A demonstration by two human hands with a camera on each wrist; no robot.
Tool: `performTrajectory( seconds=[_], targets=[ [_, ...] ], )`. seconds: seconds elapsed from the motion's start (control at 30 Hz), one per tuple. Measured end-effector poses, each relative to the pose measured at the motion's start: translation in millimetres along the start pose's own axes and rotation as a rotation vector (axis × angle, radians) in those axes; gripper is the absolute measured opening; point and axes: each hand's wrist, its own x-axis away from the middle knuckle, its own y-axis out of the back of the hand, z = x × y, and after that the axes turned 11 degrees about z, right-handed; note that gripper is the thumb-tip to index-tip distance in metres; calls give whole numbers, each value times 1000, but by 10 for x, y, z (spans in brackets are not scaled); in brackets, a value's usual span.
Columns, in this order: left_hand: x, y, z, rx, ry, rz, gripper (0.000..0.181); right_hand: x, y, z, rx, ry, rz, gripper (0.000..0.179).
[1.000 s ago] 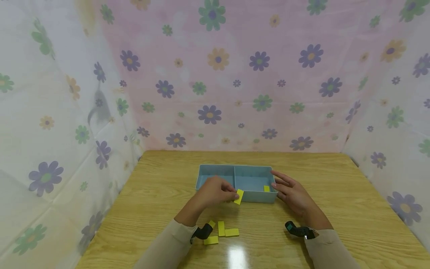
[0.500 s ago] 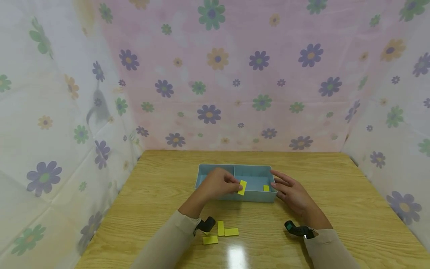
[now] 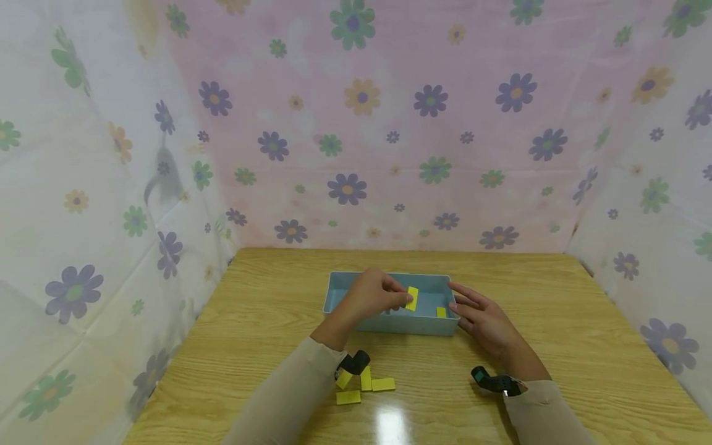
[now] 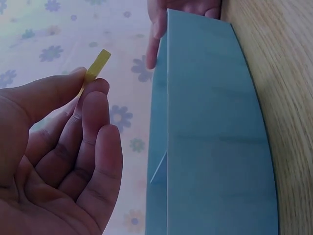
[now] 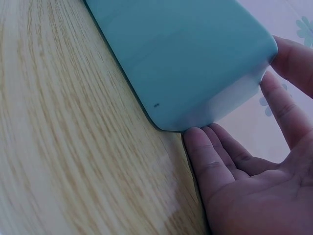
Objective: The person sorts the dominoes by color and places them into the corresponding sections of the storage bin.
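Pinching yellow block (image 4: 98, 66) between thumb and fingertips of left hand (image 3: 375, 298), above right compartment (image 3: 434, 284) of blue box (image 3: 408, 326). Likely light, stiff, hard to break; best taken across broad faces near one end. Perhaps slippery, but too small to tell finish. Resting spread fingers of right hand (image 3: 491, 322) against box's right end.

Yellow block (image 3: 344, 380) partly hidden by wrist camera (image 3: 356, 362), sleeves (image 3: 289, 398) cropped below, blue box (image 4: 220, 122) cropped in wrist views

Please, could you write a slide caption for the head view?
Left hand pinching a yellow block near a blue box, right hand touching its end.
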Motion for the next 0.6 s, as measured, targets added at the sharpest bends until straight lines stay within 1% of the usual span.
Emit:
performTrajectory(
  seconds=[0.17,0.3,0.4,0.5,0.6],
  targets=[
    [-68,-10,-12,-15,19,-21,11,1,2,0,-10,3,1,71],
    [-117,-21,-17,2,49,-30,11,2,1,7,-16,-2,-1,71],
    [-149,-33,-32,11,44,-28,11,0,0,10,-15,-9,-2,72],
    [-178,-51,-61,32,21,-24,10,-2,2,11,-18,-12,-4,71],
    [-210,-79,-97,48,25,-28,10,-2,3,12,-20,-13,-1,71]
  ],
)
